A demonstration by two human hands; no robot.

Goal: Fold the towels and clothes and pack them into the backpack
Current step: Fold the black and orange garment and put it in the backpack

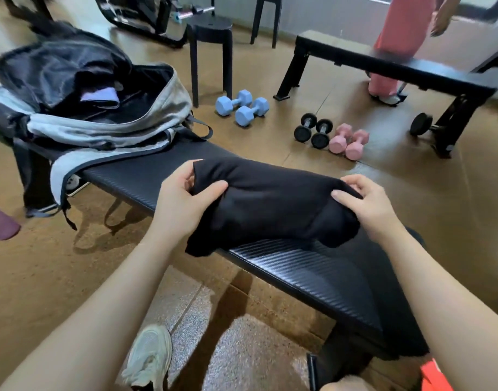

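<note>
A folded black garment (270, 204) lies across the black padded bench (298, 275) in the middle of the view. My left hand (183, 198) grips its left end, thumb on top. My right hand (366, 204) grips its right end. The grey and black backpack (101, 128) sits open at the far left end of the bench, with dark clothes and a purple item (101, 95) showing inside.
Blue dumbbells (242, 107), black dumbbells (312, 129) and pink dumbbells (348, 141) lie on the brown floor beyond the bench. A black stool (209, 49) and a second bench (383, 66) stand further back, with a person in pink (400, 29) behind it. My white shoe (149, 359) is below.
</note>
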